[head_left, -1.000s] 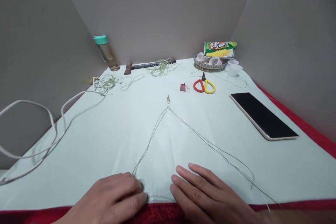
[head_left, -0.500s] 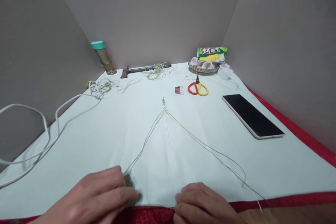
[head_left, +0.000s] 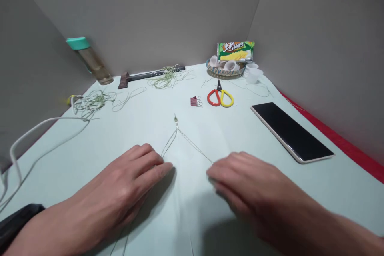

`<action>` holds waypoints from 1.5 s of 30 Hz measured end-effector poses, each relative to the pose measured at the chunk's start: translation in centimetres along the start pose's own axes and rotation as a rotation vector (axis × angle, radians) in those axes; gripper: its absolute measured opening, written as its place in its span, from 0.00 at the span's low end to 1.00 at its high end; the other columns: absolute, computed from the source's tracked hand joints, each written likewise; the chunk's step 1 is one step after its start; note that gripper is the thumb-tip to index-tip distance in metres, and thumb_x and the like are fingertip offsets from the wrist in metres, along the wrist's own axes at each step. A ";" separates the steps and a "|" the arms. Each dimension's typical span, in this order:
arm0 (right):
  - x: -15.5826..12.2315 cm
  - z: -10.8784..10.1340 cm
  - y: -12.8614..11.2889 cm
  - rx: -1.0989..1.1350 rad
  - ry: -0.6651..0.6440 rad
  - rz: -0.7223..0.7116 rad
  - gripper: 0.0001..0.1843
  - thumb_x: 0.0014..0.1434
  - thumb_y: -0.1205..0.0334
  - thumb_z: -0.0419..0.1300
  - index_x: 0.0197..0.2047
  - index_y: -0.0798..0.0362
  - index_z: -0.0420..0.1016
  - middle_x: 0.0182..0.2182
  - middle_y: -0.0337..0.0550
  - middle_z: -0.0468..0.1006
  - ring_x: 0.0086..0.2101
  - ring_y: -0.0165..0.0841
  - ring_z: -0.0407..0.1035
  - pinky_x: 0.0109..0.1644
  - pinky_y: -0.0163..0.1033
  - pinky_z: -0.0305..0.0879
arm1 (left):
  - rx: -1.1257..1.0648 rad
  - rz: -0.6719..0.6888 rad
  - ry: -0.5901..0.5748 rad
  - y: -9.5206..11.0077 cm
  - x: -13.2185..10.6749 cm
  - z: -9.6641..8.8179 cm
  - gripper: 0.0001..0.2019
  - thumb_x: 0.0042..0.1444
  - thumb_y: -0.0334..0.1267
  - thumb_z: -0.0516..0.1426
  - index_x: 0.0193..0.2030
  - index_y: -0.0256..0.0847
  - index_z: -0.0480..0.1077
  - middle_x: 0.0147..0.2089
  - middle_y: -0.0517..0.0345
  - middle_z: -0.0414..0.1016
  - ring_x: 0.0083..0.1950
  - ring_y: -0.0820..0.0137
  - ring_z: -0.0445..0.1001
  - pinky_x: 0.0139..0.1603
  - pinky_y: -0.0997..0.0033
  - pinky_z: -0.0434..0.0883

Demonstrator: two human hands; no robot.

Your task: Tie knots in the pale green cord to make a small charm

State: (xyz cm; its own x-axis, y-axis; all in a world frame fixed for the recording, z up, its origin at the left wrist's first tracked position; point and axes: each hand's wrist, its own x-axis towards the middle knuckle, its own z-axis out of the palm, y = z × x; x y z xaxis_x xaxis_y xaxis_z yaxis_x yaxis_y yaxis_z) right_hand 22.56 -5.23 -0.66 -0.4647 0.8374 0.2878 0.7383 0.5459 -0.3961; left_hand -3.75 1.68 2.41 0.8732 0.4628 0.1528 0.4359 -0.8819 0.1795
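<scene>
- Thin, pale green cords [head_left: 169,147] are seen fanning out from a small knot [head_left: 175,119] on the smooth, light cloth [head_left: 90,148].
- The left hand [head_left: 126,186] is laid flat, fingers loosely extended over the left strands; whether they are gripped cannot be told.
- The right hand [head_left: 243,180], blurred, is spread over the right strands.
- Glossy scissors [head_left: 220,97] with rounded red and yellow handles lie beyond.

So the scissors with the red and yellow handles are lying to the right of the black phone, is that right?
Not quite. In the head view the scissors with red and yellow handles lie to the left of the black phone, between it and the small binder clip.
</scene>
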 end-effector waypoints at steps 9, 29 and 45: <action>4.7 1.9 4.0 0.035 -0.161 0.185 0.08 0.67 0.66 0.53 0.35 0.51 0.70 0.33 0.40 0.72 0.33 0.36 0.65 0.39 0.45 0.62 | -0.017 0.057 -0.006 -3.4 2.7 2.5 0.22 0.65 0.18 0.45 0.64 0.30 0.63 0.41 0.48 0.69 0.41 0.64 0.61 0.39 0.65 0.66; 5.0 3.5 5.2 -0.048 0.064 -0.086 0.19 0.58 0.76 0.50 0.46 0.50 0.74 0.31 0.39 0.79 0.31 0.35 0.72 0.37 0.41 0.70 | -0.100 -0.002 -0.120 -4.4 2.5 4.3 0.26 0.69 0.23 0.45 0.73 0.35 0.53 0.50 0.43 0.68 0.49 0.59 0.64 0.48 0.58 0.72; 4.6 3.8 5.2 0.059 0.105 -0.058 0.18 0.56 0.79 0.50 0.38 0.51 0.76 0.32 0.42 0.79 0.32 0.37 0.70 0.42 0.44 0.65 | -0.071 0.019 -0.191 -2.3 1.2 4.0 0.27 0.72 0.40 0.45 0.75 0.36 0.48 0.53 0.44 0.71 0.50 0.55 0.65 0.49 0.59 0.73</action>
State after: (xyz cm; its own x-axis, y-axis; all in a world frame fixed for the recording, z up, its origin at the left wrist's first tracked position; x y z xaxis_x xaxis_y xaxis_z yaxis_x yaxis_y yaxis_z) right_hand 22.40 1.53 -4.69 -0.4497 0.7985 0.4003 0.6802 0.5966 -0.4259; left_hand -2.84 3.88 -1.73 0.9094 0.4149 -0.0287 0.4086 -0.8785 0.2473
